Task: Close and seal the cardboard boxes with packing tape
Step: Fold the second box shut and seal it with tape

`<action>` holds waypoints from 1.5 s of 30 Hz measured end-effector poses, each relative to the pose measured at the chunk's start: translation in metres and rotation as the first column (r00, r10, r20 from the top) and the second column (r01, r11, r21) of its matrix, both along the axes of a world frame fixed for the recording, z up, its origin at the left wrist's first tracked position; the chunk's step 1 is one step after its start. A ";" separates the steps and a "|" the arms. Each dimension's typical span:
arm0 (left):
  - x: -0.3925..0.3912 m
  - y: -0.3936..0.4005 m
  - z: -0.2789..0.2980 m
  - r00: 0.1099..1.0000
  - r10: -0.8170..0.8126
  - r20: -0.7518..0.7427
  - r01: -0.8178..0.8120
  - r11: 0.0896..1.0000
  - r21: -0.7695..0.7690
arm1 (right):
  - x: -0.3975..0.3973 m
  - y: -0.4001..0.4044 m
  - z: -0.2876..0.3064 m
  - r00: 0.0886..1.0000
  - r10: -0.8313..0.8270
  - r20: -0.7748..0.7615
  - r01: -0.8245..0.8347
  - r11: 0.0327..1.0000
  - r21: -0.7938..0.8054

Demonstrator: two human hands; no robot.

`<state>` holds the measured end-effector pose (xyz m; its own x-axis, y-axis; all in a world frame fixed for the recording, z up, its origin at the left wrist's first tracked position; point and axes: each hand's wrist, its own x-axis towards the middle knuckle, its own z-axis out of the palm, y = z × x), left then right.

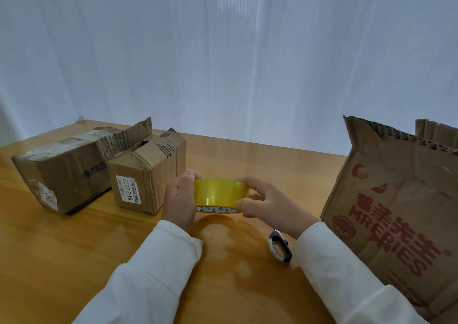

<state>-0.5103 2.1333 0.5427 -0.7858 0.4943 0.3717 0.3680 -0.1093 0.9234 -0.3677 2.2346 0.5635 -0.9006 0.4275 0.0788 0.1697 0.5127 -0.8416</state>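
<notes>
A person's left hand (179, 197) and right hand (266, 203) grip a yellow packing-tape roll (218, 192) above a wooden table (74, 261); two torn cardboard boxes (148, 175) sit left, an open-flapped "MR FRIES" carton (396, 212) right, contents hidden.

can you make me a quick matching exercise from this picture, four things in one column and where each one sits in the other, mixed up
Things:
1. roll of yellow tape
2. box with red lettering
3. box with the white barcode label
4. black and white tool

Places:
A. far right, top flaps standing open
B. on the table beside the right sleeve
C. held between both hands, left hand and right hand
D. left of the hands, next to a bigger taped box

Pairs: 1-C, 2-A, 3-D, 4-B
</notes>
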 end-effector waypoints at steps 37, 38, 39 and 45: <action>-0.012 0.008 -0.015 0.998 0.045 0.037 -0.047 0.997 0.055 | 0.000 0.006 0.001 0.997 -0.071 -0.023 0.070 0.997 -0.015; -0.011 0.008 -0.013 0.998 0.050 0.025 -0.051 0.997 0.052 | 0.001 0.005 0.002 0.997 -0.067 -0.036 0.066 0.998 -0.010; -0.009 0.007 -0.011 0.998 0.051 0.021 -0.052 0.997 0.054 | 0.002 0.003 0.003 0.997 -0.064 -0.039 0.064 0.998 0.003; -0.008 0.005 -0.011 1.000 -0.005 0.018 0.004 0.997 0.080 | -0.006 -0.006 0.002 0.984 -0.151 -0.090 0.162 0.979 0.125</action>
